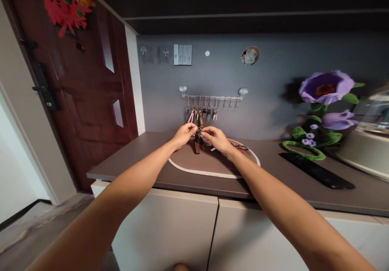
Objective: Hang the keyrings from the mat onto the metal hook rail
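Door [88, 101] at left, counter [130, 153] to its right! On that, a mat [206, 166]; above the mat, left hand [185, 135] and right hand [216, 138], key bunch [197, 146] between them. Behind, a rail [212, 97] on the wall [270, 88]; flowers [326, 88] off right!

The keys [215, 115] look metallic, rail [212, 97] glossy, counter [133, 155] matt.

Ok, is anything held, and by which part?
A key bunch with a brown fob: left hand and right hand both pinch its top end, fob hanging below. Exact finger contact is too small to tell.
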`<state>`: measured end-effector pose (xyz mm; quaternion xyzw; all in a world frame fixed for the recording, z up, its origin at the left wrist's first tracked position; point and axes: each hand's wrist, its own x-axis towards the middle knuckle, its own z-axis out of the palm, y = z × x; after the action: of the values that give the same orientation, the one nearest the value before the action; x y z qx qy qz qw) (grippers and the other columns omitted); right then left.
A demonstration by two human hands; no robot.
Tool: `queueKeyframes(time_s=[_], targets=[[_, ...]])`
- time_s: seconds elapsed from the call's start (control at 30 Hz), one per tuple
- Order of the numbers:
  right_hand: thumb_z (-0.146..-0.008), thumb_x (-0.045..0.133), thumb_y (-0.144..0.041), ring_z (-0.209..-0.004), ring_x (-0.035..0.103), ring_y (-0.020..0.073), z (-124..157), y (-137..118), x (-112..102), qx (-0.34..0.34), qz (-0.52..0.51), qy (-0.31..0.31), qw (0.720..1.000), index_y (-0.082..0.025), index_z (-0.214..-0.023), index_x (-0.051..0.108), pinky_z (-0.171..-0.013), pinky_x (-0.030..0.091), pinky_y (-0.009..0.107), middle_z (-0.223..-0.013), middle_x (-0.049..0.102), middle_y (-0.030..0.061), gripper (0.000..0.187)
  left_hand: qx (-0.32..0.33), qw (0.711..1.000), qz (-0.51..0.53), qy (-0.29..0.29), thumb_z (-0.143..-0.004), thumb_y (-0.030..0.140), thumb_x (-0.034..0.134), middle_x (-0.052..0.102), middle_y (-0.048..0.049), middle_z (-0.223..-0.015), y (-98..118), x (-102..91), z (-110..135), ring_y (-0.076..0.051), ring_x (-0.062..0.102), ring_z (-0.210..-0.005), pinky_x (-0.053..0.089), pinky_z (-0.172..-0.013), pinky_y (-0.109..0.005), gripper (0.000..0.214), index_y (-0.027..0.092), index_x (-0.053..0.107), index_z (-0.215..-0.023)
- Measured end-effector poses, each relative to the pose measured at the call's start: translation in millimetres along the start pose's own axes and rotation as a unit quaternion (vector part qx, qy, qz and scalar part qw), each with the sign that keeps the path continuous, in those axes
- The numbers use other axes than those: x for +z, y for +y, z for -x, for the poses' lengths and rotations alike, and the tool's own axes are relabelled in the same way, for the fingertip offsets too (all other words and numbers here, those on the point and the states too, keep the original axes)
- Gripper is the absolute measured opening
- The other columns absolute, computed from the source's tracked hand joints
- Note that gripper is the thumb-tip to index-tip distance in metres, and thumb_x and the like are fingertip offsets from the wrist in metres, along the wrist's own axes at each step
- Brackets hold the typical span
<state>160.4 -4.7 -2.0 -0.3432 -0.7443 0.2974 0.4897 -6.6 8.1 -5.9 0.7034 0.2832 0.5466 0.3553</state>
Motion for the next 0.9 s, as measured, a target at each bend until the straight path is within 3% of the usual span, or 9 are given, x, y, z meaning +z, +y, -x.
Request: queueKeyframes(time_s=[0.27, 0.53, 0.7, 0.9], targets=[[-0.066, 0.06, -0.042, -0.059, 0.047, 0.0091, 1.5, -8.1, 0.2, -0.017, -0.006, 0.025, 1.0, -0.015, -0.077, 0.058, -0.06, 0.04, 0.024, -0.069, 0.056, -0.0004, 0.029, 0.022, 1.0, -0.003, -0.005, -0.072, 0.044, 0.056, 0.05, 0.0017, -0.072, 3.5, 2.0, 1.1, -0.008, 0.046, -0.065, 0.04, -0.064, -0.021, 0.031, 0.014, 0.052, -0.081], [-0.066, 0.06, -0.039, -0.066, 0.048, 0.0093, 0.8, -7.7, -1.4, -0.017, -0.02, 0.041, 0.999, -0.015, -0.074, 0.055, -0.068, 0.038, 0.024, -0.071, 0.055, -0.0013, 0.026, 0.001, 0.999, -0.031, -0.013, -0.077, 0.041, 0.05, 0.053, 0.0005, -0.076, 1.5, 5.3, 2.4, -0.008, 0.048, -0.065, 0.041, -0.062, -0.021, 0.028, 0.015, 0.052, -0.09], [-0.065, 0.06, -0.041, -0.059, 0.044, 0.0077, -0.2, -4.1, -2.4, 0.023, -0.064, 0.047, 0.997, -0.016, -0.074, 0.05, -0.06, 0.038, 0.022, -0.065, 0.05, -0.0032, 0.028, 0.031, 0.987, -0.157, 0.002, -0.081, 0.035, 0.043, 0.058, -0.0037, -0.087, 3.7, 7.2, 5.5, -0.012, 0.053, -0.076, 0.042, -0.071, -0.025, 0.026, 0.015, 0.054, -0.094], [-0.061, 0.064, -0.043, -0.064, 0.049, 0.0079, -2.6, -1.2, -4.5, 0.043, -0.157, 0.068, 0.984, -0.017, -0.074, 0.048, -0.068, 0.043, 0.025, -0.07, 0.05, -0.003, 0.033, 0.105, 0.941, -0.321, 0.01, -0.084, 0.029, 0.036, 0.06, -0.0055, -0.091, 2.4, 8.4, 6.0, -0.016, 0.053, -0.085, 0.04, -0.079, -0.028, 0.025, 0.015, 0.057, -0.089]])
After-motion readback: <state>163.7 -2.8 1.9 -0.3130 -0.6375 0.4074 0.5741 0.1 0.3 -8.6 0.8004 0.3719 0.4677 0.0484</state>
